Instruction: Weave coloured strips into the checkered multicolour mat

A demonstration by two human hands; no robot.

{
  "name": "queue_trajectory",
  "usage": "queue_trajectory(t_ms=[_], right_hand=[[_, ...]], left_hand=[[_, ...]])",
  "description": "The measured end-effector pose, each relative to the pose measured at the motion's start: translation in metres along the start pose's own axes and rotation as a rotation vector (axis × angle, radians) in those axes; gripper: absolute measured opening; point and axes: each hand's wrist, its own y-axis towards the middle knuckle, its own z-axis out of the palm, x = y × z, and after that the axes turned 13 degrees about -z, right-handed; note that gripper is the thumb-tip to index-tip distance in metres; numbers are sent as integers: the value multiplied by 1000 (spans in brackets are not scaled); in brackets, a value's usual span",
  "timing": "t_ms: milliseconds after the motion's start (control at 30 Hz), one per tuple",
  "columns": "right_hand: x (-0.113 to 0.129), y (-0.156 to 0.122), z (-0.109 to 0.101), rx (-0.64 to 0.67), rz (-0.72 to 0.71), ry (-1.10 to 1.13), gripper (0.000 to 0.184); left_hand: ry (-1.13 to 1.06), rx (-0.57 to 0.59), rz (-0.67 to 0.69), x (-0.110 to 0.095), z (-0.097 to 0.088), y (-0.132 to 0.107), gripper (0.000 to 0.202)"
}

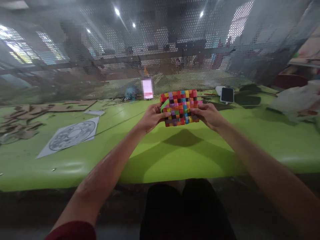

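Observation:
A small mat-like piece woven from multicoloured strips (178,108) is held up over the green table, its shadow falling on the cover below. My left hand (152,116) grips its left edge, thumb laid on the front face and fingers mostly hidden behind. At the right edge, my right hand (207,115) pinches it in the same way. A bright green strip (164,105) curves loose beside my left thumb, and a pink strip end sticks out near my right fingers. Whether the woven piece is flat or has a hollow inside, I cannot tell.
The table (120,160) has a shiny green cover. On the left lie cut cardboard pieces (62,106) and a sheet with a circular pattern (73,133). A lit phone (147,88) stands ahead; a dark-screened device (227,95) and a white plastic bag (297,100) are right. Behind rises a perforated metal panel (175,40).

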Motion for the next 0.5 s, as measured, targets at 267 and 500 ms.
queue_trajectory(t_ms=[267, 500], right_hand=[[-7, 2, 1, -29, -63, -75, 37], [-15, 3, -4, -45, -111, -175, 36]], left_hand=[[25, -122, -46, 13, -1, 11, 33], [72, -198, -113, 18, -9, 15, 25]])
